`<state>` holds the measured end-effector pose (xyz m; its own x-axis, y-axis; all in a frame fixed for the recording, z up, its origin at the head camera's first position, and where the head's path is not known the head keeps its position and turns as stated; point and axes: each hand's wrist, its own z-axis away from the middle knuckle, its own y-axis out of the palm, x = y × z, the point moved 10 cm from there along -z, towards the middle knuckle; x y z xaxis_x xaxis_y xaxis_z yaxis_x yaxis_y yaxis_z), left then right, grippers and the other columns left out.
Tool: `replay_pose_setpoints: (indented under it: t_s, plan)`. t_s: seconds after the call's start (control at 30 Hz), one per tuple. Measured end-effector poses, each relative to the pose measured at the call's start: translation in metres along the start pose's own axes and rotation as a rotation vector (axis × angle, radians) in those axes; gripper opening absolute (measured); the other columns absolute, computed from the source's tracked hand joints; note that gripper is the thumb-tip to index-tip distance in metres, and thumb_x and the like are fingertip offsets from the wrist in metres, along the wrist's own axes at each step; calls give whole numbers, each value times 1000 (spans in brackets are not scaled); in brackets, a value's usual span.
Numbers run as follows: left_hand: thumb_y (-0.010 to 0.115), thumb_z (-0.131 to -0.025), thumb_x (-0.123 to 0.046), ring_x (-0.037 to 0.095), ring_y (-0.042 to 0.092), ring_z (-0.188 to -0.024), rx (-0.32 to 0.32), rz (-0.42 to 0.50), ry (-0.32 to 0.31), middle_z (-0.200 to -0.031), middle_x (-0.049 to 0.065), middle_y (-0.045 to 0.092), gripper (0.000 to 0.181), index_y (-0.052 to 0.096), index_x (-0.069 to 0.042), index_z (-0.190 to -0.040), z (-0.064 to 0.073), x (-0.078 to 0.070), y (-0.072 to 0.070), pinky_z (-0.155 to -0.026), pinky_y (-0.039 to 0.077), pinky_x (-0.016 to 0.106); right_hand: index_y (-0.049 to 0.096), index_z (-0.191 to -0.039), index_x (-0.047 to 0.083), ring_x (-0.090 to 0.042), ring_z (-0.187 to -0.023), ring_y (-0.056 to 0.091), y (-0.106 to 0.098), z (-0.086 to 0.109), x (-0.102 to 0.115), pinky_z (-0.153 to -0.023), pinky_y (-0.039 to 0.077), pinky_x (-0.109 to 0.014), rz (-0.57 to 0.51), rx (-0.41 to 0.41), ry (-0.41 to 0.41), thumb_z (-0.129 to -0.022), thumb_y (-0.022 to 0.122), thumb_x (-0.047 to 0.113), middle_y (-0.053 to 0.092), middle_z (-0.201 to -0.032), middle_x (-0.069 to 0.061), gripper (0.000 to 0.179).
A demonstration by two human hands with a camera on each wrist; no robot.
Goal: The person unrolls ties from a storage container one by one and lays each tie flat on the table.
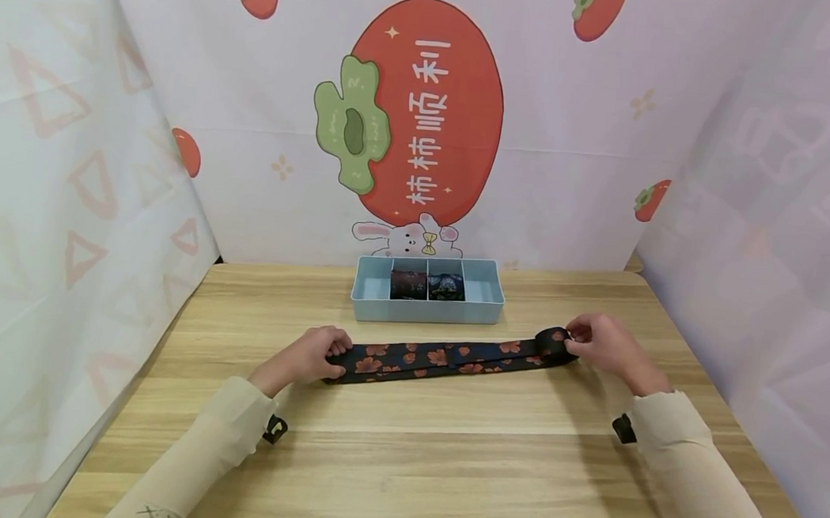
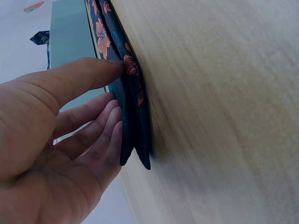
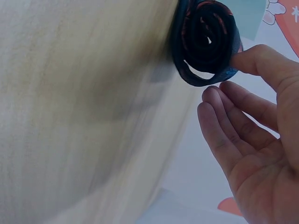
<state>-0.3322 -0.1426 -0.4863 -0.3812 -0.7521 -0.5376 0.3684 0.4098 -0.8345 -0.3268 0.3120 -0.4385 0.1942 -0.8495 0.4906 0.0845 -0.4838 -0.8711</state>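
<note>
A dark necktie (image 1: 444, 358) with orange flowers lies stretched across the wooden table, folded lengthwise, its right end wound into a roll (image 1: 552, 344). At the flat left end, my left hand (image 1: 315, 354) pinches the tie, thumb over the top and the other fingers along the far edge. The tie's two pointed layers stick out past those fingers in the left wrist view. My right hand (image 1: 602, 346) holds the roll by its outer side, thumb against it and fingertips close beneath. The spiral of the roll (image 3: 209, 39) shows end-on in the right wrist view, with a looser outer loop.
Behind the tie stands a light blue divided box (image 1: 426, 313). Its two middle compartments hold a rolled dark red tie (image 1: 408, 285) and a rolled navy patterned tie (image 1: 446, 287). A printed cloth backdrop (image 1: 548, 180) hangs behind the table, with cloth at both sides.
</note>
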Motion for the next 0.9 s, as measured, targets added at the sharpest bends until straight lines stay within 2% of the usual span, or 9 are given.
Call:
replay_pose_setpoints:
  t_s: [0.2,0.43,0.6,0.77,0.9]
  plan:
    - [84,-89,-9,19,65,-99,-7,6,-3,-111,11,69,36,69,2,-120,3,0,-1,-93,57,41,74,-114,-7,-32,-94,74,-6,-2,15,-85,60,-50,20,1,-46,-92,76,11,78,-102,-18,29]
    - [83,-89,-8,21,66,-99,-24,-3,19,-113,13,70,35,69,3,-120,10,7,-4,-92,59,42,75,-111,-3,-29,-94,74,-4,-8,44,-86,60,-52,80,17,-122,-91,80,13,78,-102,-15,26]
    - [83,-90,-9,22,67,-100,-18,-6,31,-112,12,70,35,69,2,-120,15,15,-6,-93,59,44,77,-109,0,-26,-91,75,9,-14,63,-85,62,-49,130,31,-184,-89,83,11,79,-101,-12,24]
    - [83,-90,-8,21,67,-101,-12,-8,14,-112,11,70,34,70,1,-120,19,24,-10,-93,58,44,76,-111,-2,-24,-91,74,25,-21,77,-86,62,-48,137,59,-215,-89,82,10,78,-102,-14,25]
    - [83,-90,-7,22,67,-101,-16,-13,11,-111,12,71,34,69,2,-120,20,24,-14,-93,58,45,76,-109,-2,-24,-89,73,31,-25,82,-84,63,-48,129,63,-228,-88,82,8,77,-101,-15,24]
